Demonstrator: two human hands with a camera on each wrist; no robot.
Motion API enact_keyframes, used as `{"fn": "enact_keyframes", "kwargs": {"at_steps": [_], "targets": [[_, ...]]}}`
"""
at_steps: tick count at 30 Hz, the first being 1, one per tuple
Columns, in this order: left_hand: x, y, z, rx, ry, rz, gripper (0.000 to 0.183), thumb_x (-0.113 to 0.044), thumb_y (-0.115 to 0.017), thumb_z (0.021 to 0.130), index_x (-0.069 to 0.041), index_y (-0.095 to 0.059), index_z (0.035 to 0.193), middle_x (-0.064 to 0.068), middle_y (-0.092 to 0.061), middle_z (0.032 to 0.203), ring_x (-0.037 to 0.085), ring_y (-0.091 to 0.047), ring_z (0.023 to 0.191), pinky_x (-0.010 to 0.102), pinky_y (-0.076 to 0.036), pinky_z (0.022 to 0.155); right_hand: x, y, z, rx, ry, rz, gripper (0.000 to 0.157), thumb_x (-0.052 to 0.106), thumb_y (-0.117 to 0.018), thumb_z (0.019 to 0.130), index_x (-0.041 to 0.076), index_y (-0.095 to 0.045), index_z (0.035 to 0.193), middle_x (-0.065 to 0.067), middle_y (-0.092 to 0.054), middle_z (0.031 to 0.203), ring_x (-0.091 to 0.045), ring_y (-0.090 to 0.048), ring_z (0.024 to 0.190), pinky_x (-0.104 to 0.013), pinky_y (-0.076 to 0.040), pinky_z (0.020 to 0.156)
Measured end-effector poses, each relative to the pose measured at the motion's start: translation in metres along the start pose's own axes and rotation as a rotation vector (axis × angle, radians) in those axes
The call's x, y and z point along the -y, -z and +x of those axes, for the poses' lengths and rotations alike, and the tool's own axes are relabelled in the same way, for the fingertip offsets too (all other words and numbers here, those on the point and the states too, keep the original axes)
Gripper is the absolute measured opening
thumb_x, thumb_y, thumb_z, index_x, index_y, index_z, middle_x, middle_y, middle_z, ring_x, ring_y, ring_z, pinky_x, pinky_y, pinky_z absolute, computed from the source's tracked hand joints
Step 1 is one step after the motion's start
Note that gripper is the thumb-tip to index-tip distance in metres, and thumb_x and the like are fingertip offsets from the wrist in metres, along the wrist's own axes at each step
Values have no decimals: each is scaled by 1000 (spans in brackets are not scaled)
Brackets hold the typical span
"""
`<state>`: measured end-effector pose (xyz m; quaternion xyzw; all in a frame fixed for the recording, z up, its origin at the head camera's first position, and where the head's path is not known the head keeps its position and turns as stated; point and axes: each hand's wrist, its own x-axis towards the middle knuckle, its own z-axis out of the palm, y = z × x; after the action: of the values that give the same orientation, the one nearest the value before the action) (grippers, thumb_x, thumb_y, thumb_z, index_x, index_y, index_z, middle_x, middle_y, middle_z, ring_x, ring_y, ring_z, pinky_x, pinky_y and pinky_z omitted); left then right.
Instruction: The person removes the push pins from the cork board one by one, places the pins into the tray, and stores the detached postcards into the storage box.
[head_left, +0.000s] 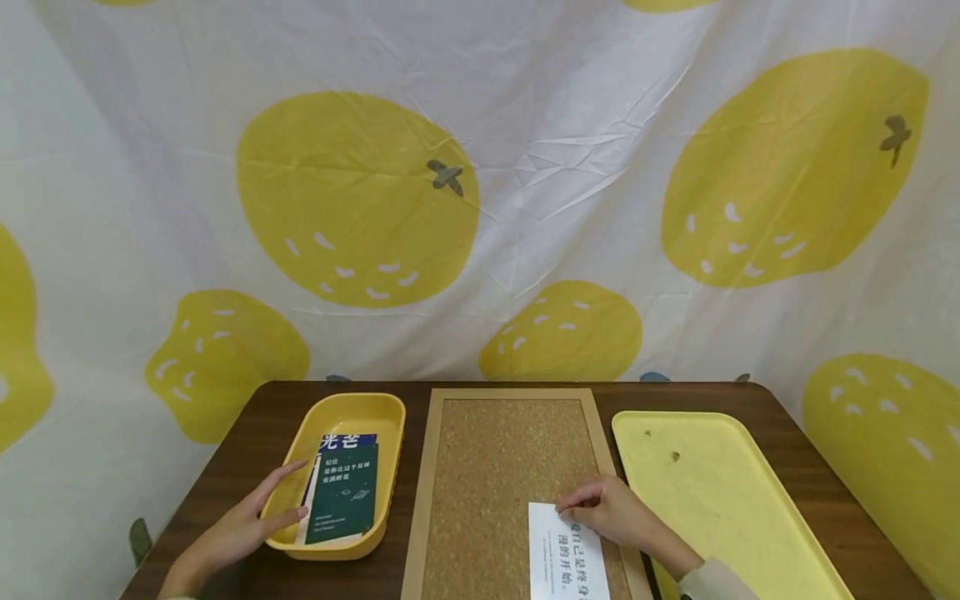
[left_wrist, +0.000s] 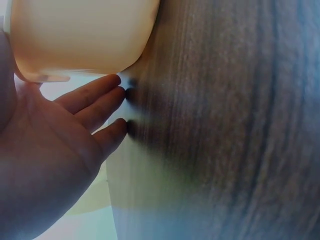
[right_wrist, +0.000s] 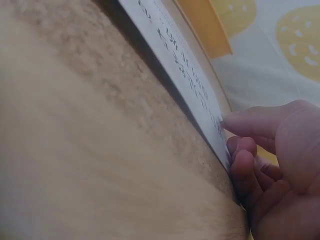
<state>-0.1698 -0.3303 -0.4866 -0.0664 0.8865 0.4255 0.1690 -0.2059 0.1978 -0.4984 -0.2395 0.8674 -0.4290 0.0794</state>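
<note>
My right hand (head_left: pixel 611 510) pinches the top edge of a white card (head_left: pixel 555 546) with dark printed characters, between thumb and fingers. The card is over the lower right of a cork board (head_left: pixel 502 467) with a pale wooden frame; in the right wrist view, the card (right_wrist: pixel 182 75) stands slightly off the cork. My left hand (head_left: pixel 236 529) rests at the left rim of a yellow basket (head_left: pixel 386 500), thumb and index finger reaching over it. In the left wrist view, its other fingers (left_wrist: pixel 102 107) extend outside the basket, near the tabletop. A dark green card (head_left: pixel 348 492) lies over other cards in the basket.
A pale yellow tray (head_left: pixel 720 500) with small dark specks lies right of the board. All stand on a dark wooden table (head_left: pixel 262 425). Behind it hangs a white cloth (head_left: pixel 540 208) with yellow fruit prints.
</note>
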Motion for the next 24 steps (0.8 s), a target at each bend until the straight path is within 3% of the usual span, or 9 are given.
{"fn": "enact_keyframes", "kwargs": {"at_steps": [9,16,20,24], "targets": [[1,2,-1,-22,-18,29,88,-54,-69,86,-24,-26,157,26,-26,157,45,-41,129,74,-30,103,-3,0,2,44,-28,48,9,11,-78,83,16,-79,90,1,-69,87,-6,-51,69,-20,-43,58],[-2,2,-4,-87,-48,53,87,-52,-70,87,-18,-29,155,26,-32,153,35,-52,115,60,-45,101,-3,1,4,73,-69,87,8,10,-78,83,14,-77,90,0,-66,82,-4,-49,58,-19,-41,49],[-7,3,-7,-134,-81,103,83,-53,-66,90,-17,-29,154,26,-27,156,46,-39,131,67,-34,106,1,2,4,78,-80,98,5,11,-77,84,12,-77,89,-1,-66,80,-4,-48,54,-18,-41,46],[-11,4,-10,-186,-171,130,74,-44,-66,93,-14,-34,152,25,-27,156,50,-23,142,72,-21,109,4,3,4,83,-85,95,4,10,-76,85,11,-77,89,-3,-67,81,-4,-47,53,-18,-40,46]]}}
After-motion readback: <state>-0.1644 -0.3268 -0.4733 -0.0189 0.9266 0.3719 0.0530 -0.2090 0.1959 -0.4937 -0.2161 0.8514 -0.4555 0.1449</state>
